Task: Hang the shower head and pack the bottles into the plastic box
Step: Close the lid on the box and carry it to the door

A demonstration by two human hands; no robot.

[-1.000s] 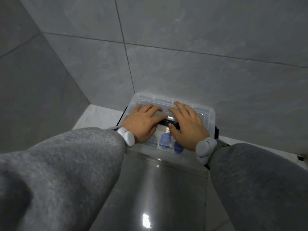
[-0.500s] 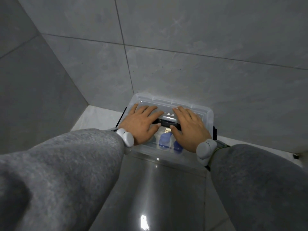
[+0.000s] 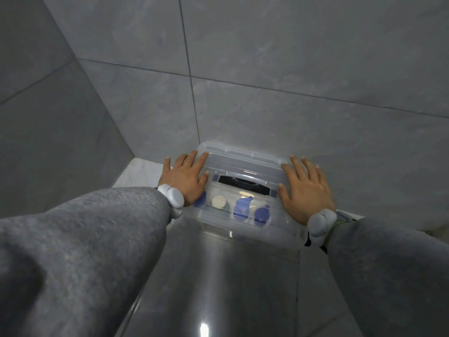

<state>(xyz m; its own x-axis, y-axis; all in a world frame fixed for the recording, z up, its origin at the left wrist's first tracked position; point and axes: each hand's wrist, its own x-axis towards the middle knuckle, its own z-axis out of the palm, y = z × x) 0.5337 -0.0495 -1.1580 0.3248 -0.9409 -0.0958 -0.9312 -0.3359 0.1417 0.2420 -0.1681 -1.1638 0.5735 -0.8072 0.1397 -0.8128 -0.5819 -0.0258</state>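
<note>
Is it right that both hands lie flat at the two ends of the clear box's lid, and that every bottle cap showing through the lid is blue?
Not quite. In the head view, one cap under the lid is cream-white; the other caps showing are blue. The rest holds: the left hand and right hand lie flat at opposite ends of the plastic box.

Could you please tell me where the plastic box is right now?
In the head view the plastic box sits lidded on the floor against the tiled wall, centre frame, between the left hand and the right hand.
</note>
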